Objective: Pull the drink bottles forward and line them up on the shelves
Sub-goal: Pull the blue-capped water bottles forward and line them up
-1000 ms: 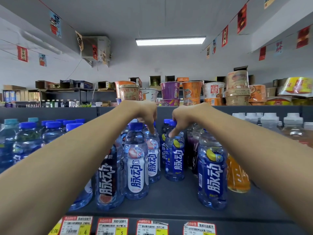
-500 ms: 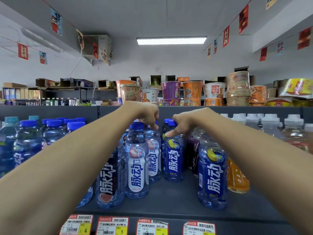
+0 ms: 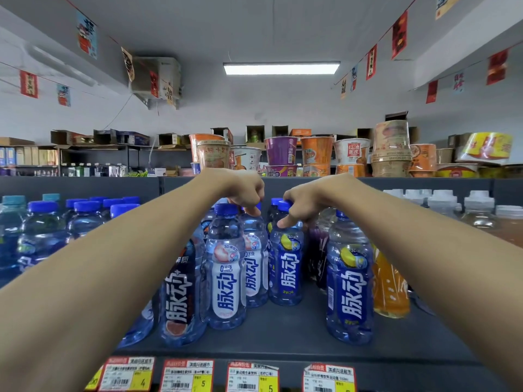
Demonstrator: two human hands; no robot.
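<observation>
Blue-capped drink bottles stand on a dark grey shelf point(image 3: 283, 332). My left hand point(image 3: 244, 193) grips the neck of a white-labelled bottle point(image 3: 254, 267) in the second row, behind a front white-labelled bottle point(image 3: 226, 281). My right hand point(image 3: 302, 203) grips the cap and neck of a blue-labelled bottle point(image 3: 287, 267) beside it, index finger pointing down its shoulder. Another blue-labelled bottle point(image 3: 351, 290) stands further forward on the right. A dark-labelled bottle point(image 3: 181, 295) stands front left.
An orange drink bottle point(image 3: 389, 290) stands right of the blue one. Blue-capped water bottles point(image 3: 42, 233) fill the left, white-capped bottles point(image 3: 478, 207) the right. Noodle cups point(image 3: 351, 154) sit on the shelf top. Price tags point(image 3: 188, 376) line the front edge.
Both held bottles have slid a little forward along the shelf with my hands on their necks. The camera has shifted slightly.
</observation>
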